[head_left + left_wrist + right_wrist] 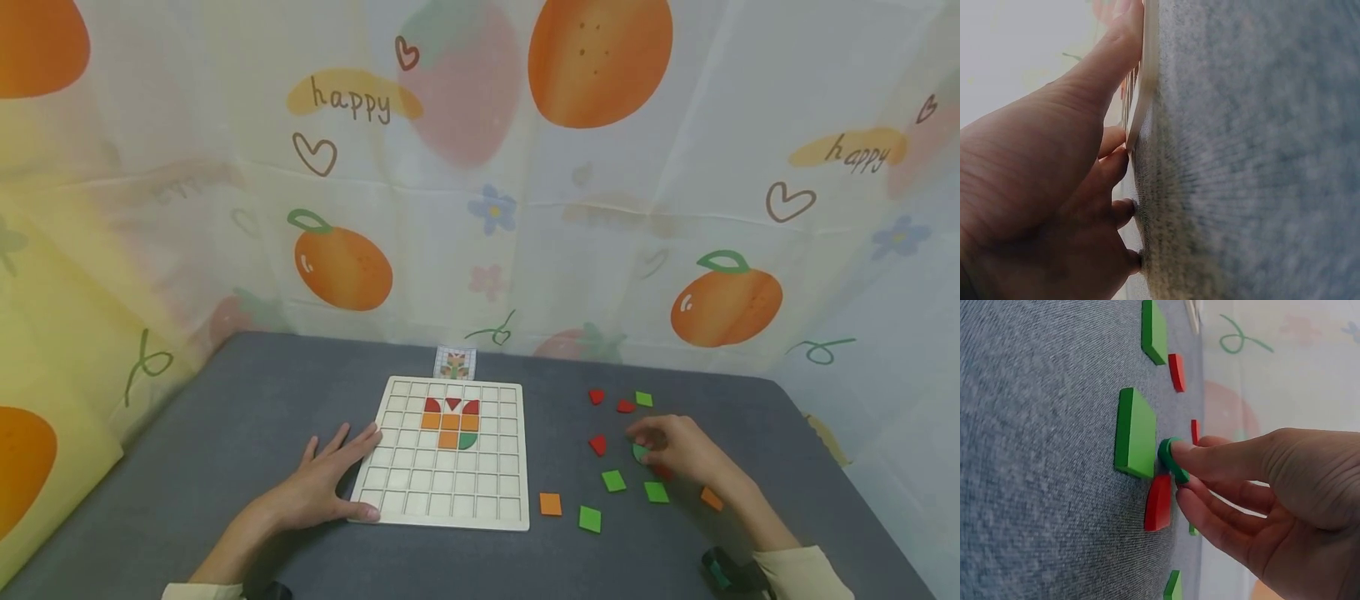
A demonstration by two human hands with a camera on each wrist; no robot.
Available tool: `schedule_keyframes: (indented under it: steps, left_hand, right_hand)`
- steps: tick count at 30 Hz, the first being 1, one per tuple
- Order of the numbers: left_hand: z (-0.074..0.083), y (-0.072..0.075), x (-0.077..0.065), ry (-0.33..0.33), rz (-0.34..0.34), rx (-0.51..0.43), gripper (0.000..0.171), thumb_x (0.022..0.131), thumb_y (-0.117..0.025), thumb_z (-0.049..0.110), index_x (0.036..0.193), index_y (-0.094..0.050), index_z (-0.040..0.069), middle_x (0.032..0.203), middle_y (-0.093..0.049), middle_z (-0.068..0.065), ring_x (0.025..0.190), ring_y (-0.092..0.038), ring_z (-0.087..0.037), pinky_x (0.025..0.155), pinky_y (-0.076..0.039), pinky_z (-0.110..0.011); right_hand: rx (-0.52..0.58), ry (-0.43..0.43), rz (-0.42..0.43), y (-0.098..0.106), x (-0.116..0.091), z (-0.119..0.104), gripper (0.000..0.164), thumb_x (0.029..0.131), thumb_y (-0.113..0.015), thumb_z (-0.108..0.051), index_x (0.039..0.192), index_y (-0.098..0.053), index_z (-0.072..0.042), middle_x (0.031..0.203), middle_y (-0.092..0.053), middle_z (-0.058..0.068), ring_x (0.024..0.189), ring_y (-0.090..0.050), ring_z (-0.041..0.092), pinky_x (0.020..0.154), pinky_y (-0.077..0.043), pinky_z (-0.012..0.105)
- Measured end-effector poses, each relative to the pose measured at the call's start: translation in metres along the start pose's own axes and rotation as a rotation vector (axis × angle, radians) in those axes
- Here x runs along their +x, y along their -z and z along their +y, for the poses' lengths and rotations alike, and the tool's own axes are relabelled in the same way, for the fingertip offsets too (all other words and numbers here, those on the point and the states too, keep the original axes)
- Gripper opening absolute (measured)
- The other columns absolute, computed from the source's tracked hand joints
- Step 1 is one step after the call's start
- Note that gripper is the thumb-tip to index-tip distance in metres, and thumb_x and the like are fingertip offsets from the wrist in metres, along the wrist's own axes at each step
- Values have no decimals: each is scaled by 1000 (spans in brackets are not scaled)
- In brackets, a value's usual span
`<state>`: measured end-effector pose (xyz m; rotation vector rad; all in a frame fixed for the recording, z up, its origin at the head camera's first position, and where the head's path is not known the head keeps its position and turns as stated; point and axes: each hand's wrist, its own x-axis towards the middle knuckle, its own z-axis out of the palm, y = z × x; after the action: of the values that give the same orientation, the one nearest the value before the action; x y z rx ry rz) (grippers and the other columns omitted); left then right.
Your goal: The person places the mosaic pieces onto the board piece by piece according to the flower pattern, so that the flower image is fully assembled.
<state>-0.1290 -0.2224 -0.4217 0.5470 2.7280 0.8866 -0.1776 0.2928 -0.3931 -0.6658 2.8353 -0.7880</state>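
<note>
My left hand [322, 487] rests spread on the left edge of a white gridded board [405, 502], its thumb on the near corner; the left wrist view shows the thumb [1107, 59] on the board's rim [1145, 75]. In the board's cells lie red pieces [471, 407], orange squares [450, 422] and a green rounded piece [467, 441]. To the right, my right hand [686, 450] pinches a dark green rounded tile [1175, 464] between thumb and fingertips, just above the table. A red tile [1159, 503] and a light green square [1136, 434] lie close by.
Loose red tiles [597, 446], light green squares [613, 481] and orange squares [551, 504] lie scattered right of the board on the grey table [450, 567]. A small pattern card [455, 363] touches the board's far side. A printed curtain [570, 183] hangs behind.
</note>
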Motion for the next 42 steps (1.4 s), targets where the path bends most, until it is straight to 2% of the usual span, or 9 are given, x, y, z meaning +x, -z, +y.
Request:
schedule_keyframes:
  steps: [10, 15, 22, 26, 31, 35, 42]
  left_hand:
    - [-1, 0, 0, -5, 8, 4, 109, 67, -82, 55, 153, -34, 8, 160, -25, -16, 144, -7, -53, 104, 5, -73]
    - [-1, -1, 1, -6, 3, 0, 109, 67, -82, 55, 153, -34, 9, 160, -25, -15, 144, -7, -52, 105, 6, -73]
    - [-1, 0, 1, -16, 4, -6, 108, 67, -82, 54, 153, -34, 9, 160, -25, -15, 144, -7, -52, 105, 6, -73]
    - [0, 0, 0, -8, 4, -1, 108, 67, -82, 54, 152, -34, 8, 160, -25, -15, 144, -7, -52, 105, 5, -73]
    - [1, 0, 0, -1, 2, -5, 108, 67, -82, 55, 153, -34, 9, 160, -25, -15, 144, -7, -52, 105, 6, -72]
    - [-1, 0, 0, 8, 2, 0, 109, 66, -82, 56, 153, -34, 10, 160, -25, -14, 145, -6, -51, 106, 6, -72]
    - [-1, 0, 1, 13, -2, 1, 109, 66, -82, 55, 153, -34, 11, 160, -25, -14, 145, -6, -50, 106, 6, -71]
  right_hand:
    - [-17, -22, -11, -1, 6, -6, 32, 76, -78, 5, 107, -72, -3, 90, -66, -2, 82, -62, 16, 67, -53, 28]
    - [4, -25, -27, 0, 6, -8, 33, 76, -77, 6, 108, -71, 0, 87, -64, -2, 79, -60, 14, 65, -52, 27]
    - [-10, -5, -25, 1, 9, -16, 33, 78, -65, 16, 107, -70, 2, 82, -63, -2, 73, -56, 10, 60, -49, 26]
    - [-62, 24, 14, 0, 18, -26, 34, 76, -65, 17, 106, -71, 1, 84, -64, -2, 76, -59, 12, 63, -50, 28]
    - [-66, 65, 54, -5, 33, -40, 34, 76, -72, 14, 108, -70, 3, 90, -69, 7, 81, -64, 19, 69, -55, 34]
    - [-45, 91, 47, -11, 44, -50, 34, 77, -72, 13, 109, -70, 4, 94, -70, 10, 83, -65, 21, 71, -56, 34]
    - [-40, 76, 37, -22, 62, -65, 32, 79, -73, 10, 109, -71, 1, 91, -69, 6, 81, -63, 17, 70, -54, 32]
